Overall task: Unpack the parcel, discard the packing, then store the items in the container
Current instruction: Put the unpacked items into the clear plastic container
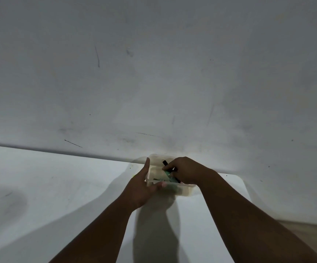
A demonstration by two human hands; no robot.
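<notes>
A translucent plastic container (186,190) stands on the white table (49,186), close to the wall. My left hand (141,186) grips the container's left side, thumb on its near rim. My right hand (187,170) reaches into the container from the right, fingers pinched on a green item (168,174). A black item (165,162) pokes up at the back of the container, just past my right fingers. The rest of the container's contents are hidden by my hands.
A scuffed white wall (154,73) rises straight behind the table. The table's rounded right corner (243,182) lies just right of the container, and a strip of wooden floor (309,232) shows beyond it.
</notes>
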